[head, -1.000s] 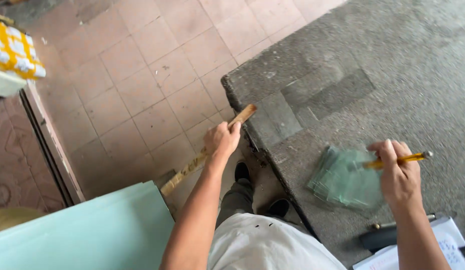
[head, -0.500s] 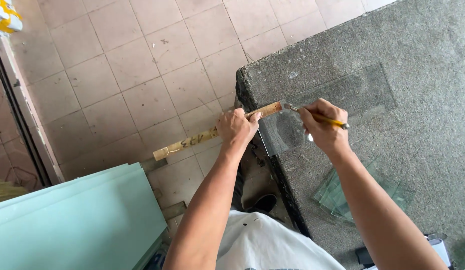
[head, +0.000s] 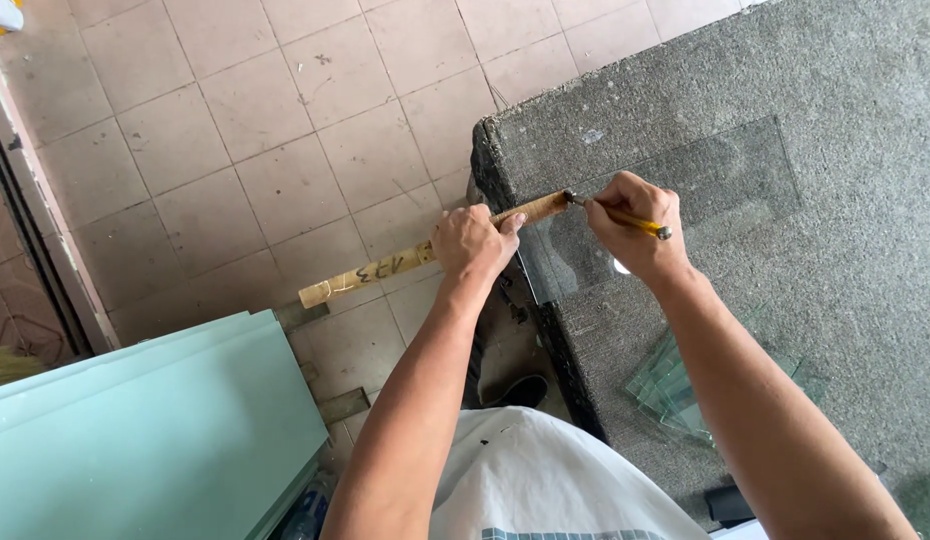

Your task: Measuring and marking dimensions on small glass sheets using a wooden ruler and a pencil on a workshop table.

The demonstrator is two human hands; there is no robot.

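left grip on wooden ruler

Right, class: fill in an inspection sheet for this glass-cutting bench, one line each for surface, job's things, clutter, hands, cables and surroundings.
Surface: grey carpet-covered bench, worn at its edge.
Job's things: clear glass sheet lying flat on the bench; wooden straightedge overhanging the bench edge; yellow-handled glass cutter.
Clutter: stack of cut glass pieces near the bench edge.
Hands: left hand grips the straightedge; right hand holds the cutter at the straightedge's end.
Cables: nothing seen.
Surroundings: tiled floor; large pale-green glass sheets at lower left.
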